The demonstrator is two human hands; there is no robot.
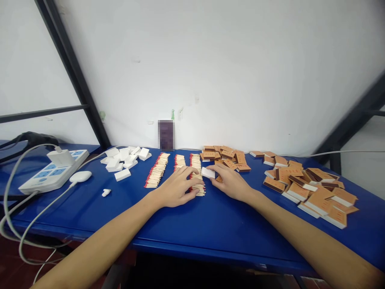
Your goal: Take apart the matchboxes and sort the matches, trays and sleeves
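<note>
1. Head view — the left hand (176, 188) arches over the rightmost row of matches (195, 161) on the blue surface (210, 226); its fingers are half parted, with no clear hold visible.
2. The right hand (231, 183) pinches a small white tray (208, 173) just beside that row.
3. A careless sideways sweep might scatter the matches — squeezing too hard could dent the tray.

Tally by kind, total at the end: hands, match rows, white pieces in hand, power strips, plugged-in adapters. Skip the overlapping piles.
Hands (left hand, right hand): 2
Match rows: 3
White piece in the right hand: 1
Power strip: 1
Plugged-in adapter: 1
Total: 8
</note>
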